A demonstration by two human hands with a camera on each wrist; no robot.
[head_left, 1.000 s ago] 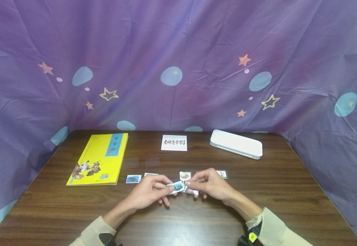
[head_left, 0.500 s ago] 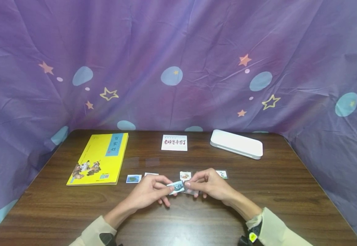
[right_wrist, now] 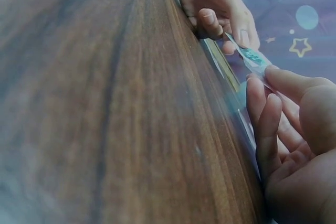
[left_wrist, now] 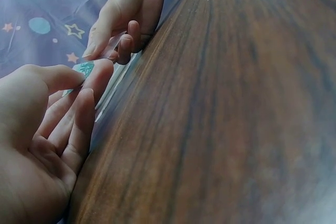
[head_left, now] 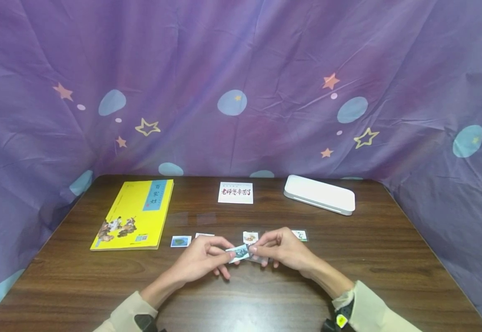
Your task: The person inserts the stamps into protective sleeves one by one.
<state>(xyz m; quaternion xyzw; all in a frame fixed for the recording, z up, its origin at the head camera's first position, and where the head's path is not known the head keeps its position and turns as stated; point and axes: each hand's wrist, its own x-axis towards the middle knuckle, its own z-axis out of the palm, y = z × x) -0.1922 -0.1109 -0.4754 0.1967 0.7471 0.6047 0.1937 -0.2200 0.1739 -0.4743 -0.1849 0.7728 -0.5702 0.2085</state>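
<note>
In the head view my left hand (head_left: 203,260) pinches a small blue-green picture stamp (head_left: 239,252) between thumb and fingers. My right hand (head_left: 286,249) pinches a small clear plastic sleeve (head_left: 255,258), whose edge meets the stamp's right end. Both wrist views show stamp and sleeve raised above the tabletop; the stamp (right_wrist: 253,56) spans the gap between the two thumbs. How far it sits inside the sleeve I cannot tell. Just beyond the fingers lies another stamp (head_left: 250,237), and a green-and-white one (head_left: 300,235) is partly hidden behind my right hand.
Left of the hands lie a blue stamp (head_left: 180,241) and a partly covered one (head_left: 204,235). Behind them are two clear sleeves (head_left: 206,218). A yellow book (head_left: 135,214), a white card (head_left: 235,192) and a white flat case (head_left: 320,194) stand farther back on the wooden table (head_left: 79,281).
Both hands stay nearly in place. The bright glare on the clear sleeve has faded, and it now looks see-through beside the stamp.
</note>
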